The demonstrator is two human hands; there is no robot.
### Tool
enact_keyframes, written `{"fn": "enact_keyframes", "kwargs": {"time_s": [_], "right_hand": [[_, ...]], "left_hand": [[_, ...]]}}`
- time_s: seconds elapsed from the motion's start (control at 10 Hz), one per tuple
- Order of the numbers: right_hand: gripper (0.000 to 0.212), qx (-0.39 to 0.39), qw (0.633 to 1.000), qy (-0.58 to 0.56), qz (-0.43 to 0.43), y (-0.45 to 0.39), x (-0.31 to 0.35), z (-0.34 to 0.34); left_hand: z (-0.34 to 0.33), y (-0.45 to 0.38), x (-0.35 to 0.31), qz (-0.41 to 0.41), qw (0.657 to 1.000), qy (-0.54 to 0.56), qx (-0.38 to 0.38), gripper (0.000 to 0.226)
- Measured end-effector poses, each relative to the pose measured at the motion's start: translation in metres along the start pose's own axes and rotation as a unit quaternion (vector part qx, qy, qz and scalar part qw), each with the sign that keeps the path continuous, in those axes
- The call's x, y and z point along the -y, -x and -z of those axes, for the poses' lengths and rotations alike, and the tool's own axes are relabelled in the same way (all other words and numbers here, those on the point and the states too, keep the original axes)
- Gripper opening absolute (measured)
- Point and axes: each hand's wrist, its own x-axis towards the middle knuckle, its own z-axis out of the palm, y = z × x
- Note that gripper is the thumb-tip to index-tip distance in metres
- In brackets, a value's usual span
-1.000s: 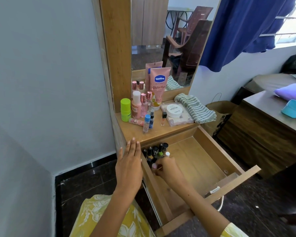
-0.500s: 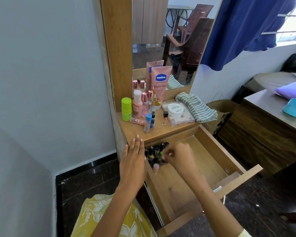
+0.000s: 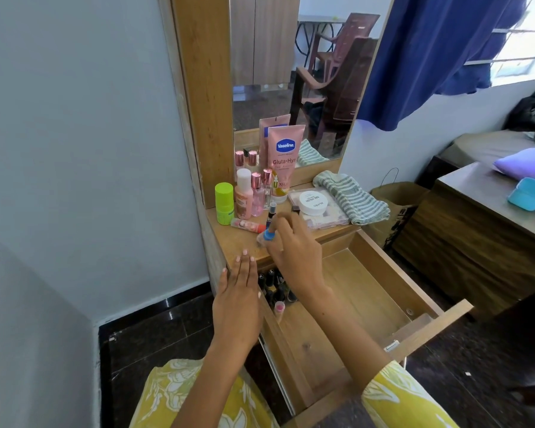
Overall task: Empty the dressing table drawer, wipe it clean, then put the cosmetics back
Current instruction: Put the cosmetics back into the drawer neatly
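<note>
A: That tube (image 3: 283, 156) is pink with a blue oval logo, and the stick (image 3: 224, 203) is lime green.

B: The towel (image 3: 351, 197) has green and white stripes. The curtain (image 3: 430, 57) is deep blue.

A: The sleeve (image 3: 405, 396) is yellow with a white floral print (the lap cloth matches). The drawer (image 3: 368, 291) is pale wood, and the box (image 3: 529, 197) is turquoise.

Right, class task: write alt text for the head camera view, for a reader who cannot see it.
A person's right hand grips a small blue-capped bottle on the dressing table top, above the open drawer with nail polish bottles in its back left corner. The left hand lies flat at the table's edge.
</note>
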Motion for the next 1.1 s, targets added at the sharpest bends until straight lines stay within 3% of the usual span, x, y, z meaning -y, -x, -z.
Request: {"fn": "enact_keyframes", "kwargs": {"time_s": [0.1,0.2,0.3,0.4,0.5,0.6,0.8,1.1], "right_hand": [[0.011,0.024,0.998,-0.059,0.010,0.020,-0.006,0.015],[0.019,0.028,0.980,-0.191,-0.049,0.037,-0.015,0.037],[0.020,0.062,0.974,-0.211,-0.053,0.050,-0.029,0.055],[0.015,0.149,0.980,-0.122,-0.058,0.061,-0.042,0.056],[0.015,0.253,0.964,-0.058,-0.064,0.071,-0.048,0.043],[0.019,0.306,0.949,-0.046,-0.060,0.077,-0.046,0.032],[0.016,0.337,0.937,-0.076,-0.054,0.086,-0.044,0.015],[0.015,0.323,0.941,-0.083,-0.051,0.088,-0.046,0.012]], "left_hand": [[-0.001,0.001,-0.001,0.001,1.000,0.000,-0.003,0.060],[-0.002,0.001,-0.001,0.006,1.000,-0.001,0.000,0.060],[-0.004,0.000,-0.001,0.006,1.000,0.001,0.005,0.062],[-0.005,-0.002,0.001,0.006,1.000,0.006,0.009,0.061],[-0.006,-0.002,0.001,0.006,1.000,0.018,0.006,0.060],[-0.007,-0.001,0.001,0.004,1.000,0.025,0.002,0.061],[-0.007,-0.001,0.002,0.005,1.000,0.020,0.003,0.061],[-0.005,0.000,0.002,0.005,1.000,0.020,0.009,0.059]]}}
